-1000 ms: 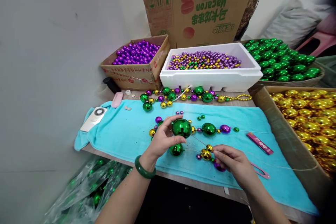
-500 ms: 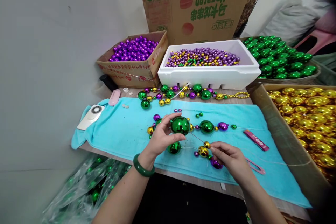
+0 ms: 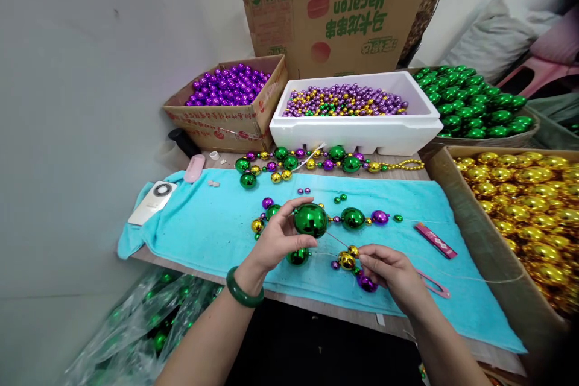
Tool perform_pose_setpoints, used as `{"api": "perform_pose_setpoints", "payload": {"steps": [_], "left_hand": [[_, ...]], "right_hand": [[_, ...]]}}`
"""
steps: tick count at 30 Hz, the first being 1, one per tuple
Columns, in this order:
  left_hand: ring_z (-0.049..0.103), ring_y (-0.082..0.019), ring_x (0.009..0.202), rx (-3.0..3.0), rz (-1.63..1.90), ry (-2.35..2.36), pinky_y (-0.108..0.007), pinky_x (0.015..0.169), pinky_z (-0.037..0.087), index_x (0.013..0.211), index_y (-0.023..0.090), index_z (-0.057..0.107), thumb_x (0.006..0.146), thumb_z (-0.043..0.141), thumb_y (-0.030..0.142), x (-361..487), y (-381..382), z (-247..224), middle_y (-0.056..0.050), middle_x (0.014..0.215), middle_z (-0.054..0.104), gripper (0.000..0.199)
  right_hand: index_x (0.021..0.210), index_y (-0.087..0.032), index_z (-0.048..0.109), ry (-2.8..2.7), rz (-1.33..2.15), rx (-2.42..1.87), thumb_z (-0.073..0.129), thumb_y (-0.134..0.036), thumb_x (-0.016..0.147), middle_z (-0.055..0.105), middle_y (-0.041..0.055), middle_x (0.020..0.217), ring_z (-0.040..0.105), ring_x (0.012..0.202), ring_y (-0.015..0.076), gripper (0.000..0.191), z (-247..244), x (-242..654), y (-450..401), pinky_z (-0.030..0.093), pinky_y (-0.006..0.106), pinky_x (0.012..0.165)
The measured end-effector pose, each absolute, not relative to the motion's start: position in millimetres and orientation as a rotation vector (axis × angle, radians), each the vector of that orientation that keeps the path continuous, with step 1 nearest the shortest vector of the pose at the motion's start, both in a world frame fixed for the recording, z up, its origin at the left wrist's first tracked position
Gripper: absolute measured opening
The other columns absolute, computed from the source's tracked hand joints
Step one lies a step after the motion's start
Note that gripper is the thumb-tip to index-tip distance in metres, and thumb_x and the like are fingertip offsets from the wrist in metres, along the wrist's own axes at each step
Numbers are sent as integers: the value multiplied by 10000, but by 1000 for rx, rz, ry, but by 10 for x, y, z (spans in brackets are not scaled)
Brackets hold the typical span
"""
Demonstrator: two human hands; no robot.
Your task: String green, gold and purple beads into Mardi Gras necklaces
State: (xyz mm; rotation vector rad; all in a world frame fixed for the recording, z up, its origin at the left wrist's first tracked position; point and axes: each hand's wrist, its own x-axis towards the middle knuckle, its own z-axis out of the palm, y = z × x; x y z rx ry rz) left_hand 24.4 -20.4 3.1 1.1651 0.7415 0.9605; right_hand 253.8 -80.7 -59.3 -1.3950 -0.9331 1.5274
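Between the thumb and fingers of my left hand [image 3: 275,235] is a large shiny green bead [image 3: 310,220]. A thin taut thread or needle [image 3: 338,239] runs from it down to my right hand [image 3: 384,262], whose fingertips pinch a small gold bead [image 3: 353,250]. Close by the right fingers lie a bigger gold bead [image 3: 346,261], a purple bead [image 3: 367,281] and a small lilac bead [image 3: 335,265]. Behind the left hand, a strand with a green bead [image 3: 353,218] and a purple bead [image 3: 380,218] rests on the turquoise towel [image 3: 203,223]. Another green bead [image 3: 297,256] sits below the left fingers.
A finished-looking bead strand [image 3: 350,163] lies behind the towel. Further back stand a carton of purple beads [image 3: 217,123] and a white foam box [image 3: 357,136]. To the right is a carton of gold beads [image 3: 479,223]. A pink packet [image 3: 435,240] and a white device [image 3: 152,202] rest on the towel.
The whole view has shifted slightly. Both hands keep nearly the same pose, with the green bead and the gold bead still in their fingers.
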Motion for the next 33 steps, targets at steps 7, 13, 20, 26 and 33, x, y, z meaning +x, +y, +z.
{"api": "perform_pose_setpoints", "payload": {"steps": [7,13,20,26,33], "left_hand": [[504,-243,1087,1579,786,888,-353,932,412,1211,258,554,575,805,305,440,-345,57,-79,1179,500,685],[455,-270,1177,2040,453,840,-411,1004,348,1291,308,490,624,759,292,315,27,-8,-67,1262,531,720],[532,-301,1062,2094,407,1585,-421,972,345,997,146,689,755,576,159,264,994,-449,-155,1071,630,267],[545,-308,1050,1963,480,1596,-420,948,359,803,157,711,657,639,75,419,1161,-666,-141,951,658,182],[612,-169,897,1604,781,1318,-305,784,481,1113,178,590,848,500,265,432,925,-336,-90,1028,648,294]], "right_hand": [[727,-145,619,-960,1569,-1341,725,-473,640,562,-7,520,443,418,73,356,-483,2385,-783,305,195,406],[746,-151,585,-861,1610,-1308,733,-433,654,580,-3,550,463,443,73,331,-506,2453,-791,287,181,405],[756,-152,586,-757,1531,-1318,752,-419,636,565,2,560,466,466,86,337,-506,2592,-809,302,196,417],[735,-148,595,-771,1485,-1349,753,-443,622,567,11,562,461,455,91,353,-480,2619,-794,300,200,404],[742,-157,611,-716,1411,-1341,750,-420,638,573,6,564,468,460,92,315,-596,2639,-786,305,198,405]]}}
